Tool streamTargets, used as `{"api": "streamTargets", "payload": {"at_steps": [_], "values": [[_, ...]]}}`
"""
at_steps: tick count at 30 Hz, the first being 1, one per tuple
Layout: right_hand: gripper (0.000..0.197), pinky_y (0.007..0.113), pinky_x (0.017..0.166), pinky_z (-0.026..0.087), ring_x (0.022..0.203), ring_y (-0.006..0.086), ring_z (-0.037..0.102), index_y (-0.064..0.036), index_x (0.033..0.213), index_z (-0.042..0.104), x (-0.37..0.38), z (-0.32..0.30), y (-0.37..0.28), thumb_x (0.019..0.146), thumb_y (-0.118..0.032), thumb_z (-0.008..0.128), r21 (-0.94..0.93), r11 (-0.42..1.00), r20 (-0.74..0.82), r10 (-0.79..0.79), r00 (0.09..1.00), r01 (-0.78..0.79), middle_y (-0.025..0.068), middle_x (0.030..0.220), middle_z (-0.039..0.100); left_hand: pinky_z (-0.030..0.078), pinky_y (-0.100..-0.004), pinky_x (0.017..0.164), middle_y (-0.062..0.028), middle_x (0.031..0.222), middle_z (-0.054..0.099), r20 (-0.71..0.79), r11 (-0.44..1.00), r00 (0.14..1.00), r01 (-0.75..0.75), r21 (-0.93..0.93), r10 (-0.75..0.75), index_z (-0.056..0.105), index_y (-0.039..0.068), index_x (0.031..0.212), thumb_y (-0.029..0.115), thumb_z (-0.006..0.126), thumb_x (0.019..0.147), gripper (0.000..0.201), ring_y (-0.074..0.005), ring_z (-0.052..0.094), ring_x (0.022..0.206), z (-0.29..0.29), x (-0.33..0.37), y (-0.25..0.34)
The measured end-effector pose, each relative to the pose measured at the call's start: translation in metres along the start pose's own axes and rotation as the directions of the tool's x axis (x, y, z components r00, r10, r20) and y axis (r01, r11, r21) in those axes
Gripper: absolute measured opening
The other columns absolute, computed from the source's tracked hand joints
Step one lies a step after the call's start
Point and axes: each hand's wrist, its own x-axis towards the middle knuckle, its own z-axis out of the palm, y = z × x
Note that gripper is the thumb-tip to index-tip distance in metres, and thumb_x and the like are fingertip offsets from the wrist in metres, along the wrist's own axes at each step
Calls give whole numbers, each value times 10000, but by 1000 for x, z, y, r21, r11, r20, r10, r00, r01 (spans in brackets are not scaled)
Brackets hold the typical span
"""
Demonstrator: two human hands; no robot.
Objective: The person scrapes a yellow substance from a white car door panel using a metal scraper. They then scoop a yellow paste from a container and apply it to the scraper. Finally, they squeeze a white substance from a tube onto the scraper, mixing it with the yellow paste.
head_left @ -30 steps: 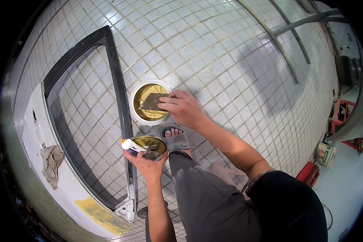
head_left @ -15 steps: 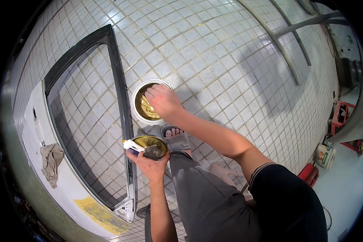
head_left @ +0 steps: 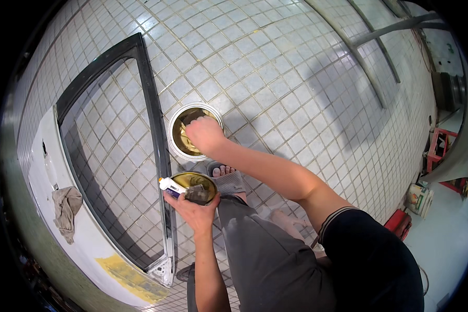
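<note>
The person's right hand [head_left: 205,134] is a loose fist over the mouth of the open tin [head_left: 171,136], its fingers curled together on a dark flat spreader [head_left: 194,115] that shows past the knuckles; the fingertips themselves are hidden. The left hand [head_left: 195,212] cradles a round tin lid [head_left: 196,178], thumb at the right edge and the other fingers at the left, so the grip spans much of the lid's near side. A white tube [head_left: 170,185] with an orange cap and a small grey flat blade [head_left: 197,194] lie over the lid within the same hold.

The tin stands upright on the tiled floor [head_left: 275,78], ahead of the person, and contains tan-yellow putty [head_left: 187,143], its surface folded and ridged. The lid's inner face is shiny gold.

On the left, the black window frame of a car door [head_left: 91,234] passes near the tin's rim. A grey rag [head_left: 67,213] hangs on the white panel, and a yellow patch [head_left: 127,278] covers its lower end. A sandalled foot [head_left: 227,182] sits just below the tin and beside the lid. To the right, tiles stretch broadly toward long grey strips [head_left: 366,73].
</note>
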Motion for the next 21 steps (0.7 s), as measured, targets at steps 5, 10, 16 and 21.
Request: {"api": "streamTargets", "payload": {"at_steps": [5, 10, 16, 21], "values": [[130, 377, 692, 548, 814, 255, 727, -103, 827, 767, 6, -12, -4, 830, -131, 641, 45, 998, 118, 46, 992, -52, 88, 836, 747, 267, -532, 1166, -384, 1516, 136, 37, 997, 997, 59, 46, -61, 363, -49, 1279, 295, 973, 485, 1058, -534, 245, 1402, -4, 8, 6], [122, 369, 659, 575, 805, 248, 737, -106, 810, 769, 3, -8, 1, 822, -134, 651, 40, 999, 102, 22, 994, -27, 91, 835, 751, 265, -531, 1168, -366, 1519, 136, 20, 991, 994, 106, 85, -108, 368, -66, 1307, 315, 971, 493, 1082, -523, 233, 1408, -2, 6, -4], [126, 405, 653, 576, 805, 273, 734, -93, 849, 767, 12, -5, 7, 816, -143, 656, 41, 998, 128, 45, 991, -51, 106, 833, 746, 262, -529, 1171, -347, 1530, 124, 80, 978, 977, 189, 91, -197, 353, -67, 1313, 304, 973, 498, 1089, -516, 214, 1418, -5, 5, 2], [138, 424, 635, 570, 811, 281, 732, -88, 861, 763, 14, -11, 14, 832, -150, 644, 55, 997, 101, -51, 994, 46, 116, 831, 742, 251, -529, 1177, -351, 1530, 124, 86, 985, 982, 164, 57, -169, 348, -61, 1313, 266, 978, 502, 1077, -520, 212, 1418, -8, 2, 4]]}}
